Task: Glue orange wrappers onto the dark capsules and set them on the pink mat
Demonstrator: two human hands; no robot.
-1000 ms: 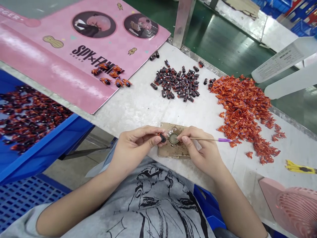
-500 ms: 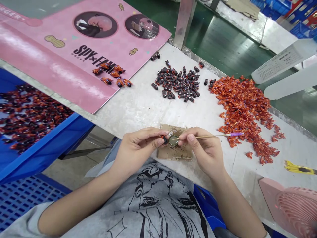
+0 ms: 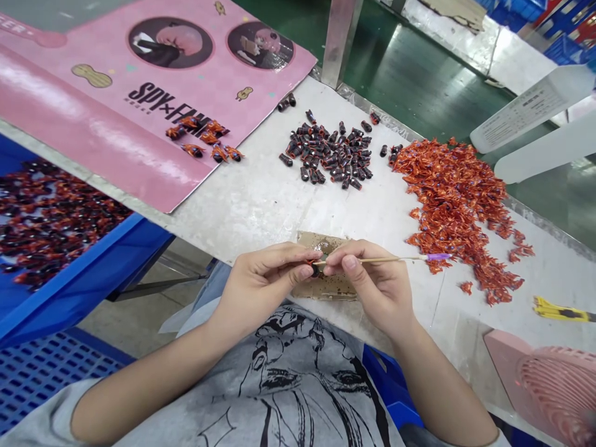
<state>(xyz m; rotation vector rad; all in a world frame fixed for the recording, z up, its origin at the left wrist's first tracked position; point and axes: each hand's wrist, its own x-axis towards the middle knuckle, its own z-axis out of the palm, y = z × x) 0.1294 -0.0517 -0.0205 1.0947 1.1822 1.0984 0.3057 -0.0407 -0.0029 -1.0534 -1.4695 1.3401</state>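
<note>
Above the cardboard pad [image 3: 333, 288], we are holding one small dark piece [image 3: 315, 270] in our pinched left grip [image 3: 263, 273] and a thin stick [image 3: 386, 259] in our closed right grip [image 3: 372, 273]; the stick's tip is lying at this piece, which we are judging as unfinished. To the left of the pad, the black-and-orange pieces on the pink sheet [image 3: 116, 143] and in the blue bin [image 3: 107, 264] are looking already combined. Beyond it, many dark pieces [image 3: 329, 160], and to its right, a big orange heap [image 3: 456, 186], are lying separate, so we are seeing much left.
</note>
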